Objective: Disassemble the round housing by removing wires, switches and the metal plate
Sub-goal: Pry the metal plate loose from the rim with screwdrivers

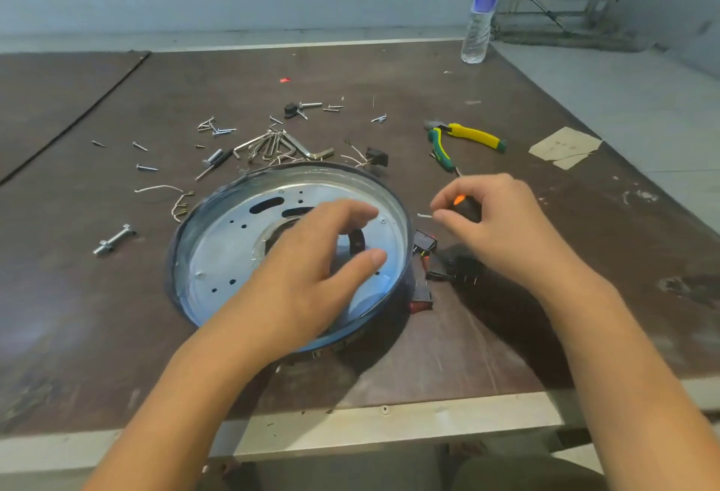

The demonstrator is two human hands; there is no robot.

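Observer: Housing (pixel 343 175) sits near the front edge of the table (pixel 389 81), about midway along it, open side up. Metal plate (pixel 230 241) lies flat inside it, still seated, with small screws (pixel 383 221) showing in its face.

Checker: Hands?

Observer: Left hand (pixel 323 256) is over the right half of the plate, fingers spread and loosely bent, nothing in them. Cannot tell if the fingertips touch the metal. Right hand (pixel 491 225) is just off the housing's right side, thumb and forefinger pinched on a small dark piece (pixel 459 200) with an orange tip; a thin pale end pokes out toward the housing. Tool or wire end, cannot tell which.

Checker: Switches?

Observer: Red and black switches (pixel 425 244) hang at the housing's right wall, just under the right hand. Whether they are still wired in is not clear. Cut wires (pixel 161 189) lie on the table at the housing's left.

Checker: So which step?

Observer: My reading: wires and switches on the right side are being cleared, plate not yet begun. Roughly midway.

Checker: Next move?

Observer: Likely free the last leads, then steady the housing with the left hand and back out the plate screws. Pliers (pixel 473 136) and hex keys (pixel 280 147) lie beyond the housing, toward the far edge, within reach. Loose fasteners (pixel 220 131) are scattered there too, so new ones could get mixed in.
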